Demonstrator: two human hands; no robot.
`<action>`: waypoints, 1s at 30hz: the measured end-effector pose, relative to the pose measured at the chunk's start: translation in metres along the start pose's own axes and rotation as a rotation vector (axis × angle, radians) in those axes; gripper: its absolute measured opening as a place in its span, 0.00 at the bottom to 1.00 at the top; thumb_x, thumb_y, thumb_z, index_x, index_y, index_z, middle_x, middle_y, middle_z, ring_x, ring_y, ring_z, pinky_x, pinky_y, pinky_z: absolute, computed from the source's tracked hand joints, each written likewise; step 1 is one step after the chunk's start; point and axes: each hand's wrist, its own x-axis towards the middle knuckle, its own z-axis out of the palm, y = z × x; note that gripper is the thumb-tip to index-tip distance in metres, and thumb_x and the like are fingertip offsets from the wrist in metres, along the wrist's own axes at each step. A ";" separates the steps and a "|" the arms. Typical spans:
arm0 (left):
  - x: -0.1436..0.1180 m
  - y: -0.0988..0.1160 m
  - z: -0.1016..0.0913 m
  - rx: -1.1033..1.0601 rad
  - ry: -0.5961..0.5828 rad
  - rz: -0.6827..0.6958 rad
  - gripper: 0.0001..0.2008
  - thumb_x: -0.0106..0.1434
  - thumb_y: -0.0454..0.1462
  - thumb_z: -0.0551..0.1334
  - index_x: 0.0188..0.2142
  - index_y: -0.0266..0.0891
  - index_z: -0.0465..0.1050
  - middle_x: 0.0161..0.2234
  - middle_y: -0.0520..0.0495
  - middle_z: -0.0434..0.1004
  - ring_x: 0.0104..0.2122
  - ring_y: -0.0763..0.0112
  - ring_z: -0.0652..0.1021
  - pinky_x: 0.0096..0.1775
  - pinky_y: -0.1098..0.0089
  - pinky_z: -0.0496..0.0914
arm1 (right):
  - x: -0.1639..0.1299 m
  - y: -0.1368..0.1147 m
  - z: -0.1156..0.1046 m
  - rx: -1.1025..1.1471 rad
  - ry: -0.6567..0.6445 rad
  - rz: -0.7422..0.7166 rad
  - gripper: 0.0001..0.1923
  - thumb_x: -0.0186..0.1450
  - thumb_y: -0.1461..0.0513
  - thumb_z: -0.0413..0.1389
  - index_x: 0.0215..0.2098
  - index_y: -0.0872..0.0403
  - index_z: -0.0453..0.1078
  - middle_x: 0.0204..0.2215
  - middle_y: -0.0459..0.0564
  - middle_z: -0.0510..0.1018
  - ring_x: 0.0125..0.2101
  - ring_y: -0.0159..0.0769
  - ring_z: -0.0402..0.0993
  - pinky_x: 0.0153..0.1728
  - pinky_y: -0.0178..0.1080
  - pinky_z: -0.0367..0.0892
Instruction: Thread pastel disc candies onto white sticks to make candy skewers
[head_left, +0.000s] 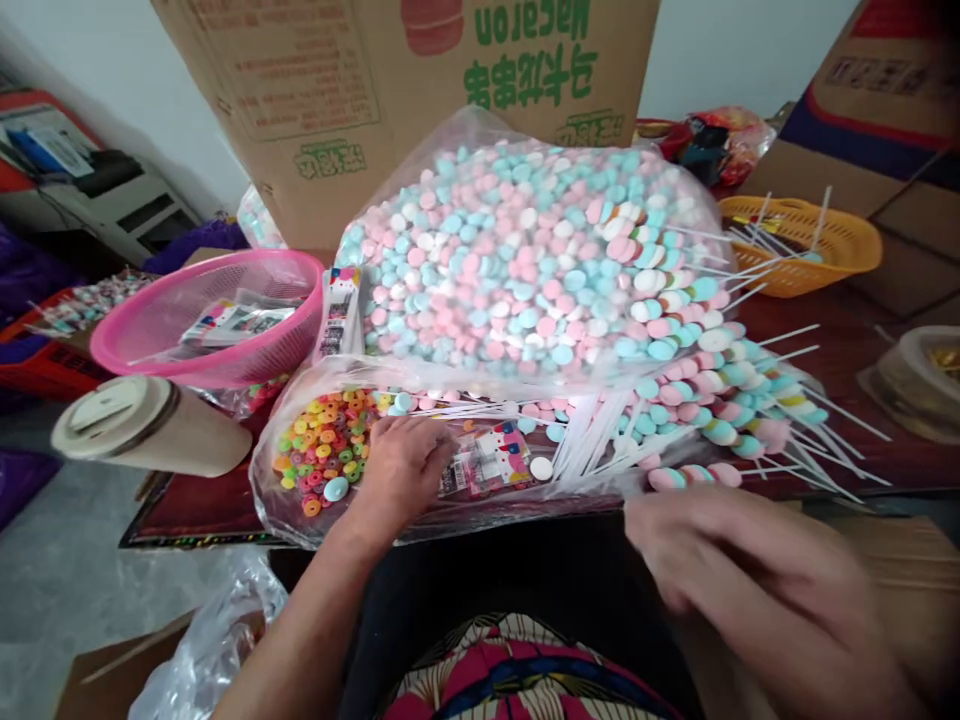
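Crowded table, cartons behind, baskets left and right. My left hand is down in the open bag, fingers curled among loose ring candies beside a small packet; whether it grips anything, I cannot tell. My right hand hovers blurred, loosely spread, empty. A heap of finished skewers is done; the big bag of discs looks mostly untouched.

A pink basket is sitting left of the big bag of pastel candies, with a lidded cup lying below it. A cardboard box is standing behind the bag, and an orange basket is resting to its right.
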 end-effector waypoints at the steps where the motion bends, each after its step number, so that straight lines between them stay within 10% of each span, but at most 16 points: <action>1: -0.004 -0.002 -0.006 -0.055 0.033 0.083 0.10 0.64 0.39 0.53 0.33 0.41 0.72 0.33 0.48 0.78 0.36 0.65 0.75 0.45 0.61 0.63 | 0.006 0.025 -0.006 -0.050 0.040 0.032 0.14 0.65 0.56 0.51 0.23 0.50 0.67 0.18 0.44 0.69 0.20 0.32 0.66 0.21 0.34 0.64; 7: -0.009 0.001 -0.016 -0.230 0.123 0.172 0.09 0.63 0.41 0.54 0.36 0.43 0.70 0.33 0.47 0.77 0.35 0.64 0.76 0.40 0.64 0.68 | -0.015 0.111 -0.076 -0.406 0.549 0.317 0.09 0.63 0.59 0.52 0.39 0.51 0.70 0.32 0.52 0.76 0.34 0.38 0.72 0.35 0.39 0.66; 10: -0.001 0.029 -0.010 -0.238 -0.020 0.265 0.11 0.64 0.41 0.51 0.34 0.43 0.70 0.33 0.46 0.77 0.36 0.63 0.76 0.41 0.63 0.69 | -0.010 0.088 -0.064 -0.329 0.334 0.113 0.10 0.63 0.59 0.52 0.40 0.51 0.71 0.39 0.52 0.75 0.41 0.38 0.71 0.44 0.40 0.64; 15: 0.001 0.068 -0.008 -0.217 -0.231 0.370 0.12 0.65 0.37 0.48 0.38 0.42 0.69 0.35 0.48 0.76 0.37 0.66 0.75 0.44 0.65 0.67 | 0.025 0.051 0.015 0.029 -0.102 -0.026 0.16 0.61 0.58 0.55 0.46 0.52 0.69 0.41 0.51 0.75 0.41 0.37 0.70 0.41 0.38 0.66; 19: -0.013 0.068 0.001 -0.289 -0.206 0.109 0.11 0.66 0.39 0.49 0.36 0.40 0.69 0.34 0.48 0.75 0.36 0.68 0.74 0.40 0.68 0.68 | 0.027 0.059 0.057 0.153 0.064 0.031 0.08 0.63 0.62 0.50 0.27 0.53 0.66 0.24 0.45 0.70 0.26 0.31 0.66 0.28 0.34 0.63; 24: -0.029 0.060 0.019 -0.453 -0.138 -0.102 0.08 0.60 0.41 0.59 0.28 0.39 0.69 0.27 0.52 0.71 0.28 0.72 0.72 0.32 0.72 0.65 | 0.011 0.074 0.053 0.146 0.044 -0.021 0.09 0.63 0.62 0.51 0.24 0.52 0.61 0.25 0.46 0.69 0.28 0.33 0.66 0.31 0.36 0.62; 30: -0.033 0.062 0.023 -0.481 -0.163 0.170 0.12 0.65 0.37 0.53 0.27 0.38 0.69 0.25 0.50 0.69 0.28 0.73 0.70 0.32 0.73 0.64 | 0.003 0.072 0.041 0.171 -0.166 0.120 0.03 0.62 0.60 0.53 0.34 0.52 0.66 0.31 0.46 0.73 0.31 0.32 0.68 0.32 0.34 0.65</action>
